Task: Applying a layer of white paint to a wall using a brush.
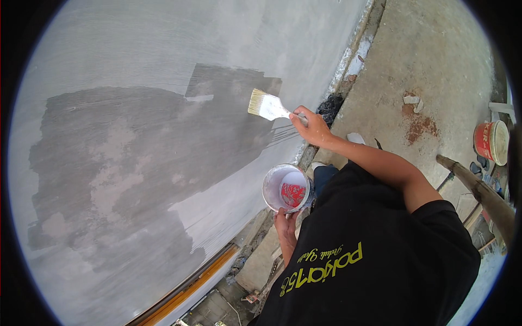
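Note:
My right hand (312,129) is closed round the handle of a wide flat paintbrush (270,107). White paint coats the brush's middle, and its pale bristles point left at a grey wall (228,122); whether they touch it I cannot tell. Below it, my left hand (285,224) grips the near side of a small white paint bucket (273,183), its fingers partly hidden by it. The bucket is tilted so its inside shows, with whitish paint and a red patch. Dark grey, blotchy areas stand out on the wall, with lighter whitish-grey coating around them.
A concrete walkway (402,70) runs along the wall's foot. Dark crumpled plastic (330,108) lies at that edge. Reddish-brown dirt (423,129) is scattered on the concrete. At right are a red-and-white bucket (489,142) and a wooden pole (478,190); an orange-brown strip (187,288) borders the wall below.

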Demonstrator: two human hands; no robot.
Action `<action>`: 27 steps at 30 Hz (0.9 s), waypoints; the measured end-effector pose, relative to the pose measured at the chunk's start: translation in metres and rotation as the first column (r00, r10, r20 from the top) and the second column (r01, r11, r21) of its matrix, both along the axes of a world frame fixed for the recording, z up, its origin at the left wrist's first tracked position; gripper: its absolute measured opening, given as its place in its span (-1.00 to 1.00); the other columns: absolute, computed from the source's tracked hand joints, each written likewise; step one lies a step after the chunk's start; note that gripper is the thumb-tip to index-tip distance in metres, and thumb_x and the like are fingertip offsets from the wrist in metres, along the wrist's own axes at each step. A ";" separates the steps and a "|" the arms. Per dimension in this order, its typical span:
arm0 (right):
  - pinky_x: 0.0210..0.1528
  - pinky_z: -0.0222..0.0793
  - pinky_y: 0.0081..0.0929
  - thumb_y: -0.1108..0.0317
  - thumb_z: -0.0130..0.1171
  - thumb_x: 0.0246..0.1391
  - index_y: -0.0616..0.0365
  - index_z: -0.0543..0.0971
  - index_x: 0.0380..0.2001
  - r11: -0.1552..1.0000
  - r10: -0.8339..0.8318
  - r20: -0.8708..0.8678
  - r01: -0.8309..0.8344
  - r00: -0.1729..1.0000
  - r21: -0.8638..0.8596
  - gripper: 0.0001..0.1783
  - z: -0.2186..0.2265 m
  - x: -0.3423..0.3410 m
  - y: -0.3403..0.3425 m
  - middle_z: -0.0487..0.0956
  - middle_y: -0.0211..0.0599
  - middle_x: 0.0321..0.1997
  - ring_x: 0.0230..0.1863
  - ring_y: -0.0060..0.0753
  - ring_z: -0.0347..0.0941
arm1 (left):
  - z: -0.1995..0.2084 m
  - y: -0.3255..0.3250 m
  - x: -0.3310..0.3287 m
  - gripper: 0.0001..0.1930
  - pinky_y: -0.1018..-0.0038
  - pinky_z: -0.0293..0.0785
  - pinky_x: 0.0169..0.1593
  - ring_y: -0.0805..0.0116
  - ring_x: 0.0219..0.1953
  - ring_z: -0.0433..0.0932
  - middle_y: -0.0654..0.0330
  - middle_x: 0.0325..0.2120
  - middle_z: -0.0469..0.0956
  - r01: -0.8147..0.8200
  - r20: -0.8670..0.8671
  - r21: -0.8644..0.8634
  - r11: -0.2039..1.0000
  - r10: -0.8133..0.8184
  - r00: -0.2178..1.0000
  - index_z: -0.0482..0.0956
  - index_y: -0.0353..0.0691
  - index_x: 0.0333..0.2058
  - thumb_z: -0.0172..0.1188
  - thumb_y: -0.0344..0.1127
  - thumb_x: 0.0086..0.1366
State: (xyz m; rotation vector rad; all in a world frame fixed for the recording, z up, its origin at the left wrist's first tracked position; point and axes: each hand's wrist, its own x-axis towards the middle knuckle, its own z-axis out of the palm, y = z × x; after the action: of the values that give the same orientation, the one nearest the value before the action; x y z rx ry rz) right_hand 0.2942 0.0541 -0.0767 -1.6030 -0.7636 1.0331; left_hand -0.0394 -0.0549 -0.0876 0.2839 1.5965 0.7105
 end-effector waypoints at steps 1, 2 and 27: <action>-0.48 0.30 -0.15 0.02 0.02 0.14 0.10 0.45 -0.28 1.000 -0.003 -0.002 0.003 1.000 0.003 -0.65 -0.018 0.003 0.001 0.50 -0.09 -0.65 -0.55 0.03 0.48 | 0.002 -0.002 -0.001 -0.57 -0.07 0.37 0.13 -0.11 0.07 0.31 -0.14 0.01 0.18 0.024 0.001 -0.009 1.000 -0.024 1.000 0.16 -0.49 0.01 -0.11 -0.42 0.17; -0.43 0.32 -0.12 0.01 0.02 0.13 0.08 0.46 -0.27 0.997 -0.036 0.062 0.039 0.997 -0.063 -0.65 -0.038 0.008 0.002 0.53 -0.07 -0.60 -0.49 0.06 0.50 | 0.004 -0.004 -0.001 -0.57 -0.07 0.37 0.13 -0.11 0.07 0.31 -0.14 0.01 0.18 0.029 -0.002 -0.011 1.000 -0.029 1.000 0.16 -0.49 0.01 -0.11 -0.42 0.17; -0.62 0.06 -0.50 0.06 0.09 0.15 0.15 0.48 -0.36 0.977 -0.211 0.133 0.212 0.969 0.004 -0.67 0.008 0.081 0.023 0.33 -0.44 -0.71 -0.68 -0.64 0.18 | -0.011 0.008 -0.026 -0.67 -0.27 0.44 -0.04 -0.26 0.00 0.34 -0.09 -0.02 0.25 -0.131 0.068 0.011 0.991 0.130 0.989 0.17 -0.33 -0.08 0.01 -0.51 0.19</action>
State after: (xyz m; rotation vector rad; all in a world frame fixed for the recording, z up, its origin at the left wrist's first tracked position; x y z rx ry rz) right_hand 0.3751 0.0768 -0.0687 -1.7335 -0.6592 0.7845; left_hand -0.0658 -0.0466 -0.0983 0.1658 1.5563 0.8247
